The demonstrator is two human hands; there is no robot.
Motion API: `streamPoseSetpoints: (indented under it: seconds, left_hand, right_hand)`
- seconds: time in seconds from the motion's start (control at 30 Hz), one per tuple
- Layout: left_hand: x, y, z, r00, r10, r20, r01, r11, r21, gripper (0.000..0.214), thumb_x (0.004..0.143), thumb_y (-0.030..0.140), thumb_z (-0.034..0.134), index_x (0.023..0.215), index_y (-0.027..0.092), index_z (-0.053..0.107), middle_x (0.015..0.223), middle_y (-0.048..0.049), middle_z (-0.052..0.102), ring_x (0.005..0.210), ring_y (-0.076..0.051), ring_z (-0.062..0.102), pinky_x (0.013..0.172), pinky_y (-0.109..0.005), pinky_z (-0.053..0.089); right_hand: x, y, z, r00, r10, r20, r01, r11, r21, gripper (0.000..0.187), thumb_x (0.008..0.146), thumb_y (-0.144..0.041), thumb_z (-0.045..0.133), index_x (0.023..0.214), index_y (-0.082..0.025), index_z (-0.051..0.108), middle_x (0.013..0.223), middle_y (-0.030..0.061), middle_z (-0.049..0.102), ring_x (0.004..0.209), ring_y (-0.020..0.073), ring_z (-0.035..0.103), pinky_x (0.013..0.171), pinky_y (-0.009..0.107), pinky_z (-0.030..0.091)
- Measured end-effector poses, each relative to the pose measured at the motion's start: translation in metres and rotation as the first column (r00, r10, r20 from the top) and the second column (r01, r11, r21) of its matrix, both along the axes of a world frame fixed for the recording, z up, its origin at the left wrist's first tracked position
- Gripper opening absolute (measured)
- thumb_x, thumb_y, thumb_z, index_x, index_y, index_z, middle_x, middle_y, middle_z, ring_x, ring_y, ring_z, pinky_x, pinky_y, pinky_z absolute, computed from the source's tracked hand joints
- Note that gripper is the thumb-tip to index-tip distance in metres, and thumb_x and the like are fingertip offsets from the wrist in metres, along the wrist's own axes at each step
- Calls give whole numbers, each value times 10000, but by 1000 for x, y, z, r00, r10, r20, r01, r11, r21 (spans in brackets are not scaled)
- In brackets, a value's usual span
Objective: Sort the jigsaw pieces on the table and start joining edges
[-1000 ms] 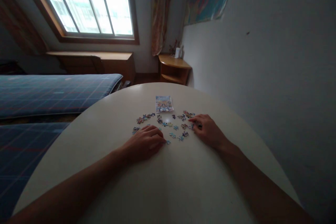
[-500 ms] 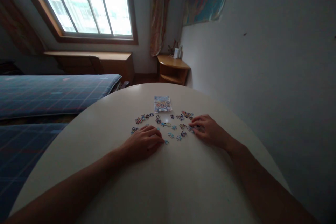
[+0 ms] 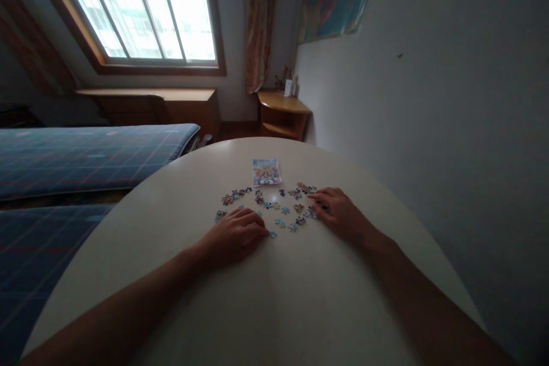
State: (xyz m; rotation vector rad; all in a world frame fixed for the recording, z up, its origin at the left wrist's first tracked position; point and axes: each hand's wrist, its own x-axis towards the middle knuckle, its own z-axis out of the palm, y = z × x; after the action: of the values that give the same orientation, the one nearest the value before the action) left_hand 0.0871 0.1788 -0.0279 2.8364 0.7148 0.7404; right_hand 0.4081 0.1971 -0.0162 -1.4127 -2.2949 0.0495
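Colourful jigsaw puzzle pieces (image 3: 285, 210) lie scattered on the white round table (image 3: 274, 309). My left hand (image 3: 235, 234) rests low on the table with its fingers curled together. Its fingertips are at a small light-blue puzzle piece (image 3: 273, 234), which shows just past them. To the right, my right hand (image 3: 337, 210) lies over the edge of the spread with its fingers apart. A dark puzzle piece (image 3: 321, 205) shows among those fingers, and others lie partly under the hand. Behind the pieces is a small printed picture sheet (image 3: 266, 172).
A row of puzzle pieces (image 3: 235, 195) curves along the far left of the spread. Beyond the table's left edge is a bed with a blue plaid mattress (image 3: 94, 157). A corner shelf (image 3: 283, 104) stands behind, and a white wall (image 3: 420, 126) runs along the right.
My right hand has shifted slightly, its fingers moving a little over the pieces at the right. My left hand stays at the light-blue piece. The view has tilted up slightly.
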Motion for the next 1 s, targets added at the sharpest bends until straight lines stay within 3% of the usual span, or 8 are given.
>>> streamPoseSetpoints:
  seconds: [0.2, 0.3, 0.47, 0.63, 0.77, 0.9, 1.0]
  left_hand:
    - [0, 0, 1, 1000, -2, 8, 2, 1000, -1, 177, 956, 202, 528, 1041, 223, 682, 1019, -56, 683, 956, -180, 598, 857, -344, 504]
    - [1, 0, 1, 1000, -6, 15, 6, 1000, 12, 168, 954, 201, 532, 1035, 224, 678, 1012, -53, 684, 958, -177, 603, 857, -341, 508]
    - [0, 1, 0, 1000, -13, 21, 12, 1000, 13, 167, 958, 211, 530, 1034, 229, 677, 1010, -52, 682, 952, -173, 606, 848, -341, 515]
    - [1, 0, 1, 1000, -14, 13, 14, 1000, 15, 174, 957, 205, 527, 1050, 225, 673, 1020, -56, 680, 955, -176, 607, 854, -342, 511]
    - [2, 1, 0, 1000, -11, 8, 11, 999, 33, 166, 950, 202, 533, 1047, 228, 665, 1022, -50, 683, 958, -176, 609, 863, -351, 510]
    - [-2, 4, 2, 982, 166, 88, -175, 978, 116, 157, 918, 171, 540, 997, 217, 668, 977, -53, 694, 921, -188, 624, 856, -374, 524]
    - [-12, 6, 8, 893, 440, 101, -450, 882, 141, 166, 892, 165, 532, 994, 206, 656, 1002, -65, 695, 923, -220, 631, 832, -397, 543]
  right_hand:
    - [-2, 2, -13, 996, -68, 60, 72, 996, -55, 565, 967, -485, 462, 1480, -250, 437, 1491, 74, 471, 1402, 316, 362, 1147, 538, 305]
    - [-2, 4, -15, 989, -123, 88, 129, 989, -70, 541, 983, -510, 411, 1441, -233, 493, 1477, 63, 492, 1413, 324, 345, 1154, 545, 289]
    - [2, 10, -14, 984, -172, 41, 171, 985, 33, 466, 987, -476, 404, 1267, -188, 641, 1308, 111, 619, 1276, 301, 495, 1117, 510, 357]
    - [-3, 10, -14, 989, -113, 93, 115, 993, -17, 524, 995, -512, 368, 1439, -263, 496, 1498, 60, 466, 1429, 317, 329, 1157, 542, 288]
    - [-4, 10, -14, 971, -221, 94, 224, 975, -16, 516, 993, -508, 372, 1338, -198, 598, 1415, 79, 556, 1388, 322, 392, 1158, 538, 294]
    - [0, 13, -15, 972, -228, 61, 225, 973, 42, 493, 970, -486, 435, 1269, -147, 630, 1333, 135, 608, 1287, 306, 499, 1127, 512, 353]
    - [2, 14, -17, 975, -219, 47, 217, 975, 48, 482, 966, -484, 444, 1266, -152, 624, 1332, 134, 605, 1266, 298, 516, 1115, 500, 372]
